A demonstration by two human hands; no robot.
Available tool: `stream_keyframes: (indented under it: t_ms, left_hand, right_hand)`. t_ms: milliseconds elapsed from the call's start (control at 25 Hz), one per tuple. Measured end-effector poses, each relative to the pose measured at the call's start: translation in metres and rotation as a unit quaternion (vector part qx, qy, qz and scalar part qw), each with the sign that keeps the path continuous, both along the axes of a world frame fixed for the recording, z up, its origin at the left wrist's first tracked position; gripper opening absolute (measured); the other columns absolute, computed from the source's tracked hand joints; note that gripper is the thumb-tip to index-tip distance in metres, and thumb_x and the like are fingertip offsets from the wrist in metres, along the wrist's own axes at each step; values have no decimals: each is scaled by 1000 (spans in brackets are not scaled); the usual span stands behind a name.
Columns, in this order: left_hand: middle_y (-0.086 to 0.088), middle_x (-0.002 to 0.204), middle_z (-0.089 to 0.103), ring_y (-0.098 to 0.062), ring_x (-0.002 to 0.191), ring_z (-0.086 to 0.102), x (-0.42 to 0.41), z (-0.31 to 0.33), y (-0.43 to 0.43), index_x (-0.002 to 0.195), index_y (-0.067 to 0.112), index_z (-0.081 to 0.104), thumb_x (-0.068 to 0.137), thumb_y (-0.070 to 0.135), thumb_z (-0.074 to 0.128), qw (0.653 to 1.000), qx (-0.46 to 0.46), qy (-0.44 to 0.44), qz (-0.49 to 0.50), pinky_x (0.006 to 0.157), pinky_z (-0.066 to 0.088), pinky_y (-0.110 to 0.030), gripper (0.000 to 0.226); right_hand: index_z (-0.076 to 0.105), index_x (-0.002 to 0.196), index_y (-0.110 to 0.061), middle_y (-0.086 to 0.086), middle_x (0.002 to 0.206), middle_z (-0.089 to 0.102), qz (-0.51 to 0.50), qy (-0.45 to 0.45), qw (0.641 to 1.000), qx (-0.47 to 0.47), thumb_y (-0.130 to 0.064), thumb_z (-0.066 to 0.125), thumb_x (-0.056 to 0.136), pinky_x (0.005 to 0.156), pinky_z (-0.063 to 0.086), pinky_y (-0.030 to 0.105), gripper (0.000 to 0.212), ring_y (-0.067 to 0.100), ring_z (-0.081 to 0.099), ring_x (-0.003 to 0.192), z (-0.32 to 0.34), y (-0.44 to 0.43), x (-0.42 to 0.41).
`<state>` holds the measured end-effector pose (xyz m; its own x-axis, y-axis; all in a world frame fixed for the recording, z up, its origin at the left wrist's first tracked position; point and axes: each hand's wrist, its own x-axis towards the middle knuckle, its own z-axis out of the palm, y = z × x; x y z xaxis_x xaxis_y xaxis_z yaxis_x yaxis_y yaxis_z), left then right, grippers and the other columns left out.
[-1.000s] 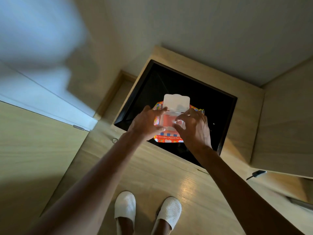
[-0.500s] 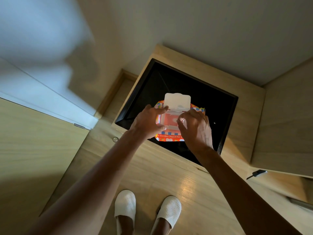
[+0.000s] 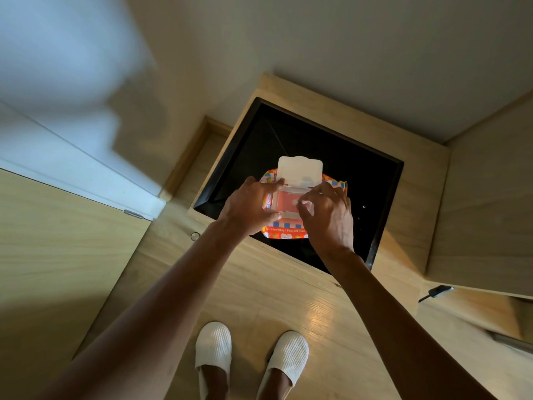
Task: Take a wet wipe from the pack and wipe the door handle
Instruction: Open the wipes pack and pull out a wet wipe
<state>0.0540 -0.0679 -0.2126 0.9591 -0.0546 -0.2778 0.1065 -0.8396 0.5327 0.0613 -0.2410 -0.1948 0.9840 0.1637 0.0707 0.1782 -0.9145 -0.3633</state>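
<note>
1. Step in hand, as I judge it: drawing the first wipe. The pack [image 3: 288, 229] lies on the black tray [image 3: 375, 180], its white lid [image 3: 300, 171] flipped up beyond the hands
2. Left hand [image 3: 248, 206] clamps the pack's left edge; right hand [image 3: 328, 217] pinches at the opening, whether on a wipe I cannot tell
3. Next: pull up while the left holds the pack down
4. No door handle in view; white slippers [image 3: 213, 345] below the arms; nothing blocks the hands
</note>
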Motion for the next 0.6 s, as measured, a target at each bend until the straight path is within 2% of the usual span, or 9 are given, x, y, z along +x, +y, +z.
stream_keyframes:
  t_ms: [160, 360, 440, 520, 600]
  left_hand:
    - [-7, 126, 55, -19, 113, 57, 0, 3, -1, 145, 33, 37, 77, 45, 73, 1000, -5, 3, 4, 89, 54, -35, 77]
    - [-8, 134, 54, -25, 122, 53, 2, 2, -7, 144, 29, 40, 77, 34, 76, 999, -31, 18, 28, 97, 52, -42, 76]
    - [-8, 136, 54, -26, 124, 53, 3, 1, -9, 143, 28, 41, 77, 33, 77, 999, -32, 19, 30, 99, 51, -43, 75]
    - [-8, 135, 54, -26, 123, 53, 3, 1, -9, 143, 28, 42, 77, 33, 76, 999, -30, 19, 33, 98, 50, -42, 74]
    - [-8, 134, 54, -26, 124, 52, 4, 2, -9, 144, 28, 41, 78, 32, 76, 999, -23, 19, 30, 99, 49, -42, 74]
  right_hand:
    - [73, 88, -7, 14, 101, 69, 11, 12, 1000, -22, -20, 75, 81, 90, 51, 51, 15, 33, 62, 97, -5, 0, 1]
    - [70, 94, -8, 13, 103, 70, 34, 16, 999, -14, -14, 71, 82, 92, 44, 46, 13, 33, 60, 101, -3, 4, -1]
    - [68, 90, -8, 12, 100, 71, 45, 22, 999, 11, -8, 70, 82, 88, 47, 41, 9, 32, 61, 98, 1, 4, 1]
    - [66, 88, -7, 11, 95, 71, 52, 32, 996, 62, -5, 65, 86, 77, 53, 36, 3, 27, 64, 90, 5, 0, 5]
    - [62, 90, -5, 11, 94, 69, 41, 53, 990, 123, -6, 57, 92, 67, 54, 26, 5, 20, 63, 83, 9, -3, 7]
